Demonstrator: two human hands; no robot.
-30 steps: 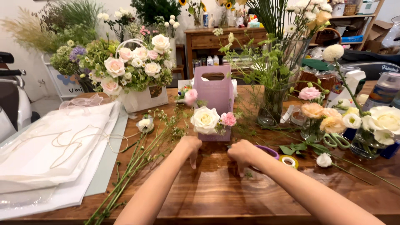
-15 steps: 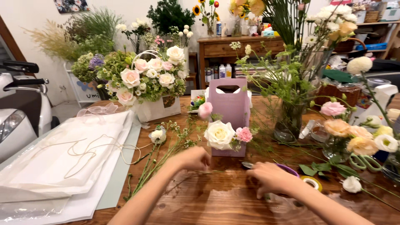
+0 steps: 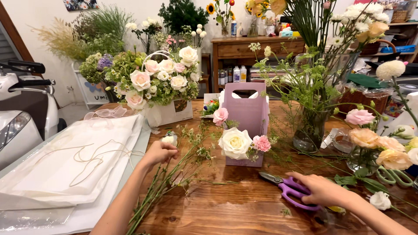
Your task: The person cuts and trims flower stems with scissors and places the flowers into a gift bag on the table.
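The single view comes from a camera on the person's head, looking forward and down across a wooden table [image 3: 244,204] from its near edge. It sits close: both forearms enter from the bottom edge, the left hand [image 3: 159,153] and right hand [image 3: 323,190] low in the picture. Beyond the table it takes in a far wall, probably well back. No second view overlaps it.

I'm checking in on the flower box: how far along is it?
Done: a white rose and pink blooms sit at the front of the purple box. In hand: the left hand grips loose green stems; the right hand rests on purple scissors. Left: peach flowers wait in a vase.
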